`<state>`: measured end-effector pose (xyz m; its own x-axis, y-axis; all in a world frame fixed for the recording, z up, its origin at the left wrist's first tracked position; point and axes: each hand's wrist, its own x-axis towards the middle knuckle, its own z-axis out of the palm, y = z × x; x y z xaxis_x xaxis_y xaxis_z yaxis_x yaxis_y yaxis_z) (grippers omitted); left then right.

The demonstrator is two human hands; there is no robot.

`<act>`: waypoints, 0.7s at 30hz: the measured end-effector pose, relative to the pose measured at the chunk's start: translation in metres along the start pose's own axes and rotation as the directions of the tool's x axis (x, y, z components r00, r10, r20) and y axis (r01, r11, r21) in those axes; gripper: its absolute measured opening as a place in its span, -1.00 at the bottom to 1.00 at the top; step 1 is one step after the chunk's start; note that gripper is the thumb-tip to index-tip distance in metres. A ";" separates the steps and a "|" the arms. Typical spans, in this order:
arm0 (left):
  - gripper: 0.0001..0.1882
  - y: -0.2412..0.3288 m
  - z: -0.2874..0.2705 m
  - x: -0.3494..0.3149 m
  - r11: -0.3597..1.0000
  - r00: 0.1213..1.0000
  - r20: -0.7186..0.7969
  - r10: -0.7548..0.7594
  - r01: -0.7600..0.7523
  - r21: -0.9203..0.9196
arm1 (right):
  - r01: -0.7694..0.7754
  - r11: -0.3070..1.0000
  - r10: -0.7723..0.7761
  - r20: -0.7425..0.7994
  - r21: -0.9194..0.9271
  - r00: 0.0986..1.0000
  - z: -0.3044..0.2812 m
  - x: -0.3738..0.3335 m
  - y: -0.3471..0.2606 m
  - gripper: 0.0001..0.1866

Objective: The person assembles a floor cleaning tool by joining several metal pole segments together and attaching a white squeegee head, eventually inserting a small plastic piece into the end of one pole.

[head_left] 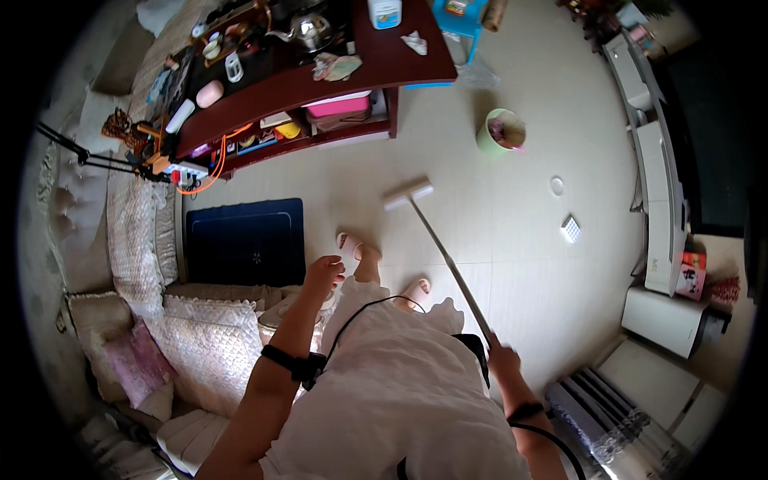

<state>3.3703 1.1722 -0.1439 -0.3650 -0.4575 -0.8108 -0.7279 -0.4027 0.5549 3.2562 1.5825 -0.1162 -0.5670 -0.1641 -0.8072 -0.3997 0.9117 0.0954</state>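
My right hand point(502, 360) is closed round the upper end of a mop's long grey handle point(453, 268). The handle slants up and left to a wide white mop head point(408, 194), which rests on the pale floor ahead of my feet. Off to the left, my left hand point(324, 274) hangs in the air beside my body, holding nothing, its fingers loosely bent and apart. Below it are my feet in pink slippers point(350, 244). A small white-and-blue square object point(570, 229) and a pale ring-shaped thing point(557, 186) lie on the floor to the right.
A dark red table point(320, 90) bearing a kettle point(310, 32) stands ahead left. Beyond the mop is a green bin point(498, 132). A navy mat point(246, 240) and a quilted sofa point(212, 348) are at left. Along the right wall runs a white cabinet point(654, 172).
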 end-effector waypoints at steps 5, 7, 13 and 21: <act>-0.65 0.027 -0.001 -0.013 0.996 0.998 -0.052 0.041 -0.036 0.087 | 0.014 0.970 -0.022 0.033 0.242 0.999 -0.063 0.034 -0.027 -0.53; -0.65 0.026 0.000 -0.007 0.996 0.999 -0.036 0.014 -0.011 0.090 | -0.029 0.967 0.010 0.077 0.253 0.997 -0.057 0.015 -0.014 -0.54; -0.64 0.051 0.010 0.029 0.993 0.998 0.066 -0.026 0.018 0.116 | -0.165 0.933 0.146 0.083 0.321 0.986 -0.013 -0.026 -0.001 -0.53; -0.65 0.145 0.005 0.082 0.988 0.992 0.124 0.030 -0.049 0.148 | -0.131 0.913 0.138 0.010 0.388 0.990 -0.122 0.118 -0.080 -0.61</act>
<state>3.2322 1.0808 -0.1309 -0.4560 -0.3674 -0.8106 -0.7873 -0.2581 0.5599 3.1334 1.4438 -0.1484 -0.6094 -0.0333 -0.7922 -0.0115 0.9994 -0.0331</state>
